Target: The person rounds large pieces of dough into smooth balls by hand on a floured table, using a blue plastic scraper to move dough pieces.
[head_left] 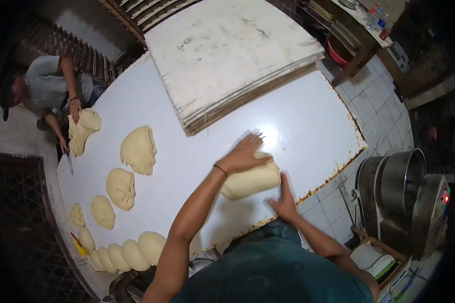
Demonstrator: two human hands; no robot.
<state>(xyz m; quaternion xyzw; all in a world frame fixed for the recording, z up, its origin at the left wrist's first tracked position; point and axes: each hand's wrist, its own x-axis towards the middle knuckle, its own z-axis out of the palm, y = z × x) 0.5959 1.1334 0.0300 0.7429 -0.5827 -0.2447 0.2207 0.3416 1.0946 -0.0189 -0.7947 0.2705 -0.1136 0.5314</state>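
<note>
A thick roll of pale dough lies on the white table right in front of me. My left hand rests on its far upper side, fingers stretched away from me and thumb over the dough. At the roll's right end is my right hand, its fingers extended along that end and its thumb apart on the near side. Neither hand is wrapped round the dough. The underside of the roll is hidden.
Dough lumps and a row of smooth dough balls lie left. A co-worker holds dough and a knife. Stacked boards cover the far table. A metal mixer bowl stands right, beyond the rusty edge.
</note>
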